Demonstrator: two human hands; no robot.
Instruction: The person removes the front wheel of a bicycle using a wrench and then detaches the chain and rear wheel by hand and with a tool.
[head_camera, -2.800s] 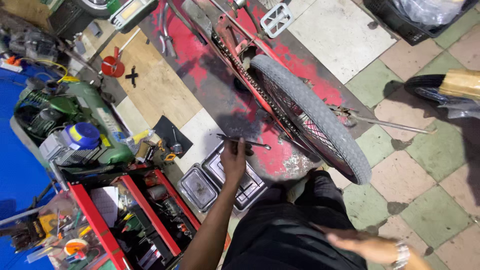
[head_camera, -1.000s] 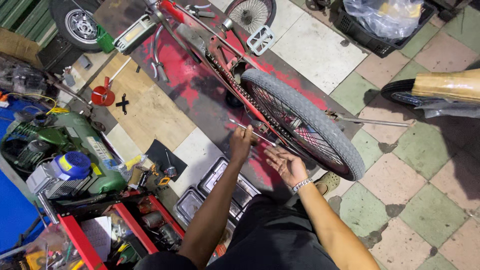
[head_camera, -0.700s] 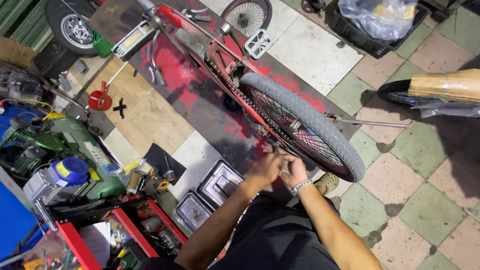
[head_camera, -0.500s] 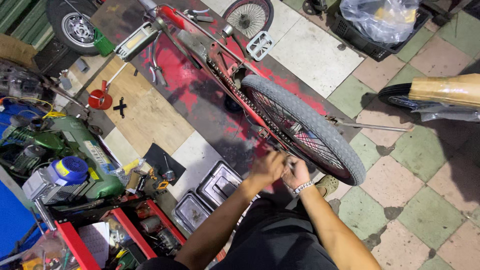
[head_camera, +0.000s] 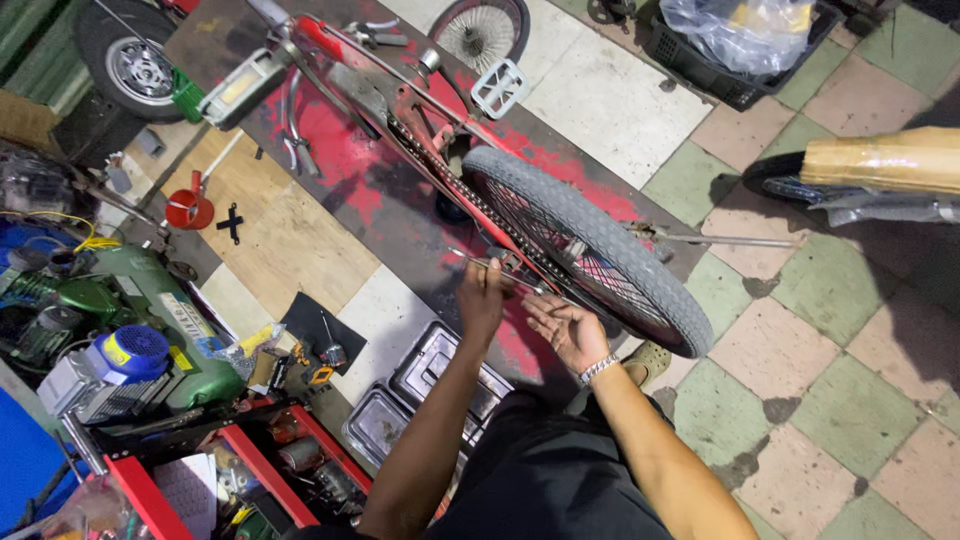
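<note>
- Where the view starts, nearest the camera, lies the person's dark-clothed lap, with a red tool trolley (head_camera: 150, 495) to its left and metal trays (head_camera: 425, 385) on the floor just ahead.
- The left hand (head_camera: 482, 298) is closed in a fist around a thin metal tool (head_camera: 480, 264), which reaches towards the hub of the rear wheel (head_camera: 590, 255).
- The right hand (head_camera: 562, 328), a bracelet at the wrist, is spread palm up with fingers loosely apart, holding nothing, just below the wheel's spokes and close beside the left hand.
- The wheel, with its grey tyre, belongs to a red bicycle (head_camera: 400, 110) lying upside down on the tiled floor, its chain running along the frame.
- Left of the bicycle sit a green compressor (head_camera: 110, 320) and a small red oil can (head_camera: 190, 210).
- Farthest off are a car wheel (head_camera: 135, 65) and a black crate (head_camera: 740, 50) holding a plastic bag.
</note>
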